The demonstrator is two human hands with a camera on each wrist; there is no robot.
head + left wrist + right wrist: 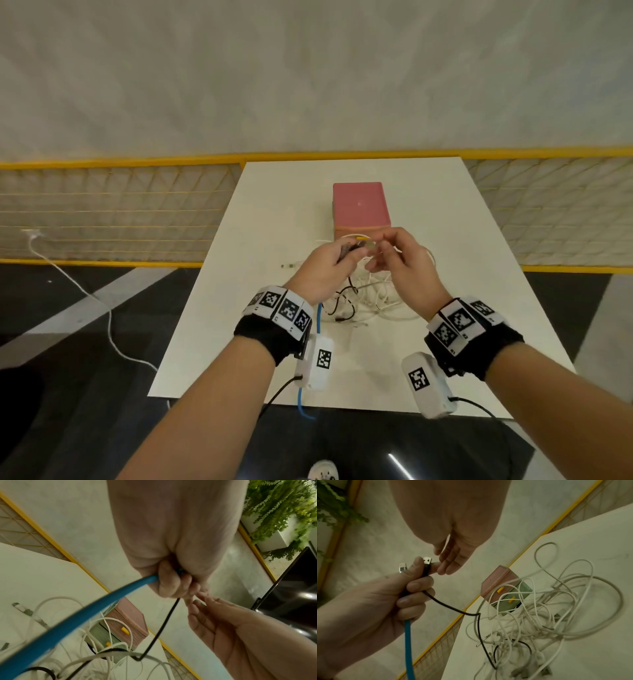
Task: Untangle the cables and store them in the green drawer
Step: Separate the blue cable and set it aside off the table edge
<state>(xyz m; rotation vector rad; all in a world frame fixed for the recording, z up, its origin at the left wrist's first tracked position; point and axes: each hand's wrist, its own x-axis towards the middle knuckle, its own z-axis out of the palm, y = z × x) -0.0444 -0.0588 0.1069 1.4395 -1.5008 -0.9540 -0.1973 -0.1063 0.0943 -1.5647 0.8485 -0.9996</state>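
My left hand [327, 269] is raised above the table and grips two cables in its fist. One is a blue cable [408, 642] with a clear plug [402, 567]. The other is a thin black cable [450, 607] with a metal USB plug [427, 561]. Both run down to a tangle of white cables [376, 298] on the white table [281, 205]. My right hand [453, 559] hovers beside the left index finger with fingers relaxed and holds nothing. Behind the tangle stands a pink-topped drawer box [359, 205]. Its green drawer [506, 605] has a yellow handle and looks closed.
A loose silver-tipped plug [287, 266] lies on the table left of my hands. A yellow mesh fence [102, 212] runs behind the table. A white cable [109, 318] trails over the floor at the left. Green plants [283, 513] stand off to the side.
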